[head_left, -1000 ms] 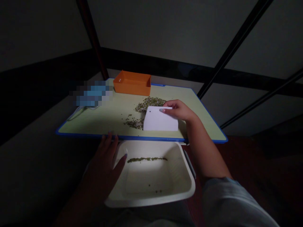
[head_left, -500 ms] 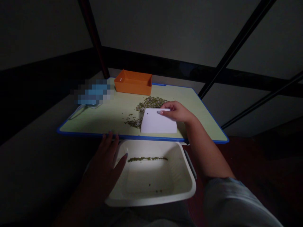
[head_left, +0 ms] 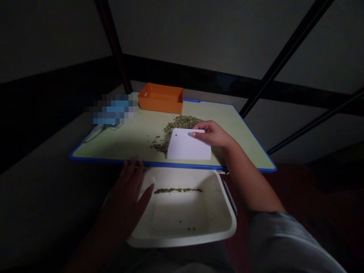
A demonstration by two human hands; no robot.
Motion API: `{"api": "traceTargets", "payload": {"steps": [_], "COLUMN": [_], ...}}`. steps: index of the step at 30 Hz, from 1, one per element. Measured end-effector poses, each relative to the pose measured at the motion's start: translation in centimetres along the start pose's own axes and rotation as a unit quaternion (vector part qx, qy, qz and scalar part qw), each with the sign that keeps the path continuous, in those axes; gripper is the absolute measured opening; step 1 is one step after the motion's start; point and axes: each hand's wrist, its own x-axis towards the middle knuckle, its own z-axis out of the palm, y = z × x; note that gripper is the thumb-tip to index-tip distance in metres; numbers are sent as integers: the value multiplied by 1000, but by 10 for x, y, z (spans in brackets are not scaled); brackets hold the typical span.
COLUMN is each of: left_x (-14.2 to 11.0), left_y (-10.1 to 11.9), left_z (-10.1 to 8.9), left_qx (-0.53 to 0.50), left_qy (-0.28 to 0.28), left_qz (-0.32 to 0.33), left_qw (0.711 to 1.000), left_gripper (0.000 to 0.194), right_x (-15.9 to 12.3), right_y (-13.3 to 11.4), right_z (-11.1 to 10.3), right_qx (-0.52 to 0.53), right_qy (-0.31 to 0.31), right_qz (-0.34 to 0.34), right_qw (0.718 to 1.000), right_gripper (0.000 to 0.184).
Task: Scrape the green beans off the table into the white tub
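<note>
My right hand (head_left: 212,133) grips a white dough scraper (head_left: 189,146) by its upper right edge, thumb on the near face. The scraper stands tilted on the table near its front edge. Behind it lies a spread of small green beans or seeds (head_left: 182,123); a smaller patch (head_left: 160,147) shows at its left. My left hand (head_left: 132,193), fingers apart, rests at the left rim of a white basin (head_left: 182,242). The basin is below the table's front edge. A thin line of green seeds (head_left: 178,190) lies along its far inside, with several loose ones on its floor.
The table (head_left: 113,148) has a pale top and a blue rim. An orange open box (head_left: 160,104) stands at its back left. A blurred-out bluish object (head_left: 115,110) with a white cable lies at the left edge. Dark wall panels (head_left: 184,34) rise behind.
The scraper has shifted very slightly left in my right hand. My left hand and the basin hold their places.
</note>
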Motion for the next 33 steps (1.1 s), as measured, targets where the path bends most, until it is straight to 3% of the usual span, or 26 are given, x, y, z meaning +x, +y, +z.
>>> {"api": "traceTargets", "payload": {"steps": [4, 8, 21, 33], "left_x": [0, 1, 2, 2], "left_y": [0, 2, 5, -2], "left_z": [1, 0, -3, 3], "left_qx": [-5, -7, -9, 5], "left_qy": [6, 4, -11, 5], "left_qz": [6, 5, -13, 10], "left_qw": [1000, 1000, 1000, 1000], "left_gripper": [71, 71, 76, 70], "right_x": [-3, -4, 1, -1], "right_y": [-2, -1, 6, 2], "right_z": [-8, -11, -8, -11], "right_qx": [-8, -28, -60, -39], "right_qy": [59, 78, 37, 5], "right_qz": [10, 7, 4, -6], "right_qw": [998, 997, 998, 999], "right_gripper": [44, 43, 37, 39]}}
